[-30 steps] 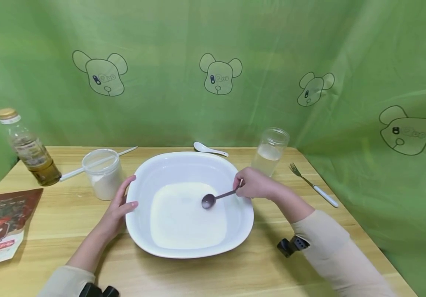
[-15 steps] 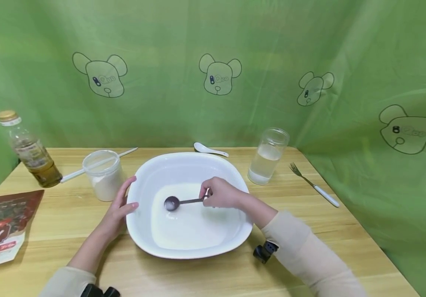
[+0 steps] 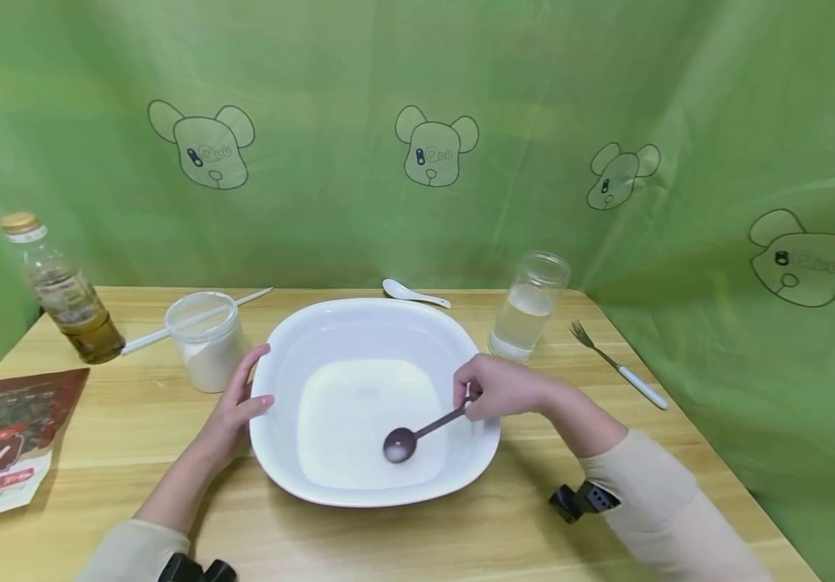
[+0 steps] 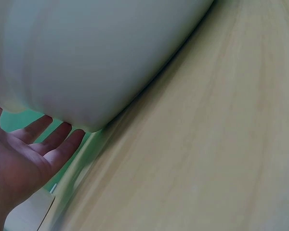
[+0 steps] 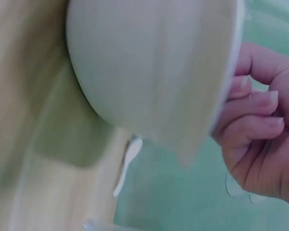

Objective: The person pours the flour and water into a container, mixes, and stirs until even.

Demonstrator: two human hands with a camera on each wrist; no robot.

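Observation:
A large white basin (image 3: 362, 311) stands mid-table with a shallow pool of milky liquid (image 3: 359, 404) in it. My left hand (image 3: 226, 412) rests against its left side, with thumb and index finger at the rim. In the left wrist view, the other fingers reach out fairly straight to the outer wall. Over the basin's right side, my right hand (image 3: 497, 388) pinches the handle of a dark brown long-handled spoon (image 3: 399, 445). Its bowl is low over the liquid; contact is unclear. The right wrist view shows the curled fingers (image 5: 260, 103) beside the rim, while the spoon is hidden.
Left of the basin are an open jar (image 3: 206, 347) of white powder, a white stick (image 3: 146, 340), an oil bottle (image 3: 75, 307) and a printed packet (image 3: 10, 444). A white spoon (image 3: 415, 293), a glass of cloudy liquid (image 3: 526, 315) and a fork (image 3: 619, 365) lie behind and right.
My right hand swept the spoon leftward across the basin, then back to the right, its bowl now nearer the front. My left hand has stayed at the basin's left rim.

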